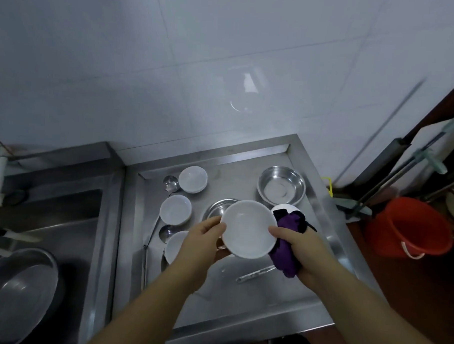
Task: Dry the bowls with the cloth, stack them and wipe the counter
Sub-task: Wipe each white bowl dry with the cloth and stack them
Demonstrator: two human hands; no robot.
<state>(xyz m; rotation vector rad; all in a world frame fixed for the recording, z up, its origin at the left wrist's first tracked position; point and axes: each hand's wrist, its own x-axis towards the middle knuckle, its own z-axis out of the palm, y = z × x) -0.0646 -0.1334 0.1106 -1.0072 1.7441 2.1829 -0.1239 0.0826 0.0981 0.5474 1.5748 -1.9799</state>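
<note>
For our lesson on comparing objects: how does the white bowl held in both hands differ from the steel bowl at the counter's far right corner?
The held white bowl is matt white; the steel bowl is shiny metal. The white bowl is lifted and tilted between the left hand and the right hand, while the steel bowl rests flat on the counter, untouched. Both are round, open side up and look empty.

An orange bucket (pixel 410 228) stands right; a steel basin (pixel 18 290) sits left.
</note>
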